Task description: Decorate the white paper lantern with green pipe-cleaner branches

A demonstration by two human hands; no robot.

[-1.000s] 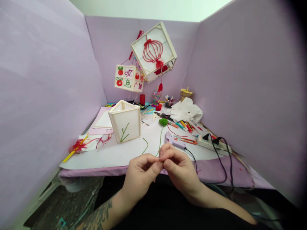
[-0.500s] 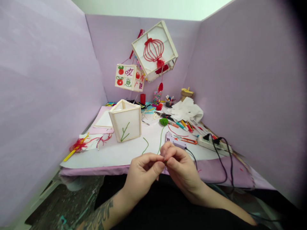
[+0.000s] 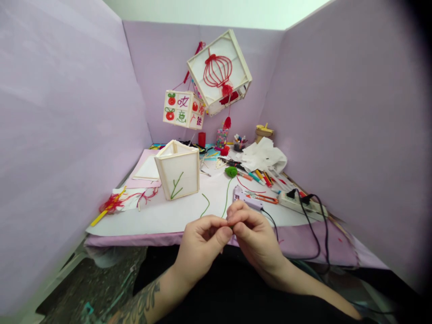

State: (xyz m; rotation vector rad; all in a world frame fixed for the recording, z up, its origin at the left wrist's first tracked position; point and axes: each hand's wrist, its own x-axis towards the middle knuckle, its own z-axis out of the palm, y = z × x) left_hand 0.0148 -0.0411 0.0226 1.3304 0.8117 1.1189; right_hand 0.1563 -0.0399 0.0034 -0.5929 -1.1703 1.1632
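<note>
At the near edge of the table (image 3: 135,240), left hand (image 3: 200,240): closed at thumb and forefinger, meeting the other hand tip to tip.
Right hand (image 3: 257,238): closed likewise, pinching from the right.
Small thing (image 3: 231,226): gripped between the fingertips of both, nearly all hidden, too little showing to name.
Long strand (image 3: 227,198): green, running toward the near side and lost behind the hands; cannot tell whether held.
Short strand (image 3: 205,203): green, lying curved, left of the long one.
Glue gun (image 3: 248,199): lying just beyond the right hand, partly covered by it.
Green ball (image 3: 231,172): at the far end of the long strand.
Three-sided lantern (image 3: 188,168): standing to the left, with a green twig (image 3: 174,186) on the near panel.
Power strip (image 3: 305,207): at the right, with two black plugs.
Tassel (image 3: 110,204): red, at the left.
Hanging lanterns (image 3: 216,92): two, high at the far side.
</note>
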